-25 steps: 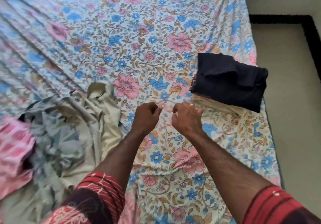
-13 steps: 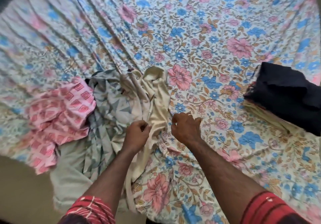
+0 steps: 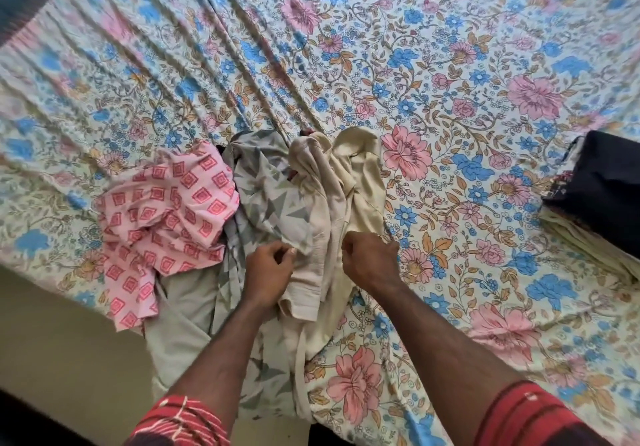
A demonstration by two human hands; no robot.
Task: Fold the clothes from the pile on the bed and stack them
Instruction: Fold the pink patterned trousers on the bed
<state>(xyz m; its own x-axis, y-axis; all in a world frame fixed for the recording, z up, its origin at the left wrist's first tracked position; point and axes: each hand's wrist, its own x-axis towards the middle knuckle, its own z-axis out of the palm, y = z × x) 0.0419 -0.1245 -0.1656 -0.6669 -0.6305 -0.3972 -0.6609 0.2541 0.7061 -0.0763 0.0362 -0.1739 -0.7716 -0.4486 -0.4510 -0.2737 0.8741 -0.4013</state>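
Both hands' fingers [image 3: 287, 255] above pile [image 3: 322, 210]

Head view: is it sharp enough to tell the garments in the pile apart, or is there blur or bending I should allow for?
Head view: the middle is sharp, so the pink diamond-print garment, the grey leaf-print garment and the cream crinkled garment read clearly; the far left corner of the floral bedsheet is smeared by motion blur; the wide lens bows the bed edges; light is soft, without glare.
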